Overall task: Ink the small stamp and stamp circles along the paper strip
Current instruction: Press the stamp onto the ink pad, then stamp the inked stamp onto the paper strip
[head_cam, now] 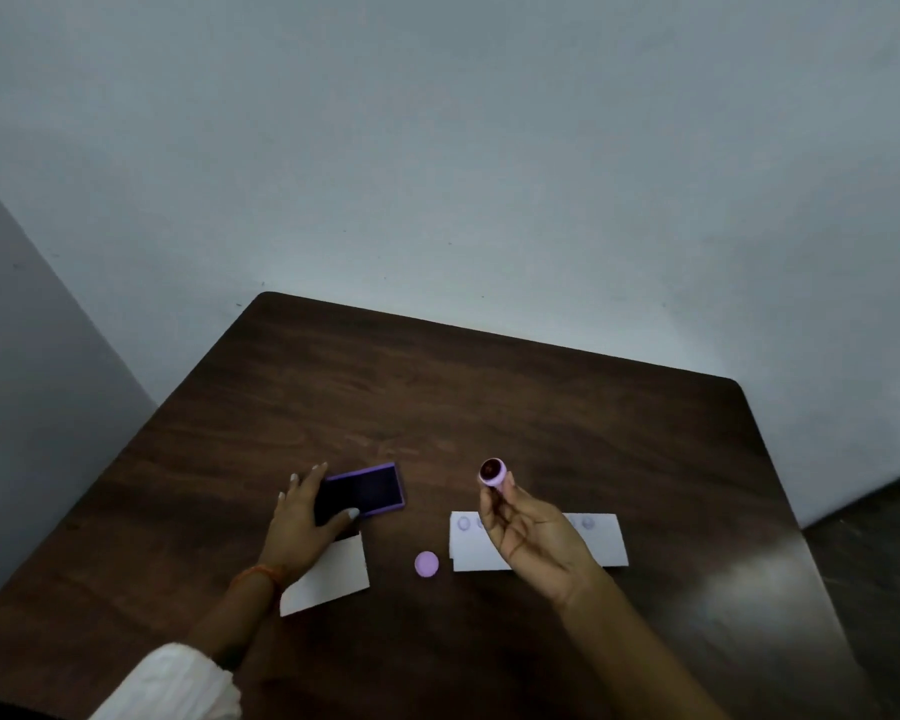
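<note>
Right hand [528, 532] pinches stamp [492, 471]; left hand [302, 517] spread on ink pad [367, 488]; no readable writing.

Dim, soft, slightly blurred throughout — pale glare on the counter [749, 579] right of the grip; wide-angle bending at edges.

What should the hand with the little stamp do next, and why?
Probably carry the small stamp left and press it onto the ink pad. The right hand holds it in the air, face up, above the paper strip, and the left hand steadies the open pad. Whether the face already holds enough ink is unclear.
</note>
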`<state>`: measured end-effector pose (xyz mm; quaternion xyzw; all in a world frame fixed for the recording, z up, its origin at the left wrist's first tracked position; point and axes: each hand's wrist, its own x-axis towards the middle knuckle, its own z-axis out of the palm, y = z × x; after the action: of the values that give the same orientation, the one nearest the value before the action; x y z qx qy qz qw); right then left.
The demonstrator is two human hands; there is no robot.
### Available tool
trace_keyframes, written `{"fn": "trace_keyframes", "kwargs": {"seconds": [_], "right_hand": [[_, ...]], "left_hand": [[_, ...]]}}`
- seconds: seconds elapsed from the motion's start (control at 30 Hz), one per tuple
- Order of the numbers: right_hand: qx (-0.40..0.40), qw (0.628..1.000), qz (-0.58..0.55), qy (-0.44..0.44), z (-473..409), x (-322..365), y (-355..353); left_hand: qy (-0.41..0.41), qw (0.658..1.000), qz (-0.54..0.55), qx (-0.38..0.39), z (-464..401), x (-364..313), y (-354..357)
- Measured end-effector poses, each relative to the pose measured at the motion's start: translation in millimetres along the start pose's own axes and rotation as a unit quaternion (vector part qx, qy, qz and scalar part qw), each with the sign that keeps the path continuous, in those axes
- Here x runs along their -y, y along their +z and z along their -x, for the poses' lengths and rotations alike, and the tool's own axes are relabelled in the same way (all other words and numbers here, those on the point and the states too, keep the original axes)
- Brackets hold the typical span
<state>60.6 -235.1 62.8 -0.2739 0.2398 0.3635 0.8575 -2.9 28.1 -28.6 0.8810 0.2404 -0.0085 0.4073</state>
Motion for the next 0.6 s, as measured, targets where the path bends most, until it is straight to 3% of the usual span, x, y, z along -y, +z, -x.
{"fn": "trace_keyframes", "kwargs": {"seconds": [0.2, 0.47, 0.6], "right_hand": [[-0.009, 0.998, -0.048, -0.035, 20.7, 14.8, -24.3], [-0.02, 0.995, -0.062, -0.077, 38.2, 35.7, -58.3], [-0.052, 0.986, -0.08, -0.139, 44.1, 58.4, -82.3]], "left_hand": [[0.079, 0.997, 0.011, -0.017, 17.6, -44.0, 27.5], [0.191, 0.978, -0.035, 0.07, 36.1, -88.0, 90.0], [0.261, 0.957, -0.076, 0.097, 40.9, -102.6, 114.8]]}}
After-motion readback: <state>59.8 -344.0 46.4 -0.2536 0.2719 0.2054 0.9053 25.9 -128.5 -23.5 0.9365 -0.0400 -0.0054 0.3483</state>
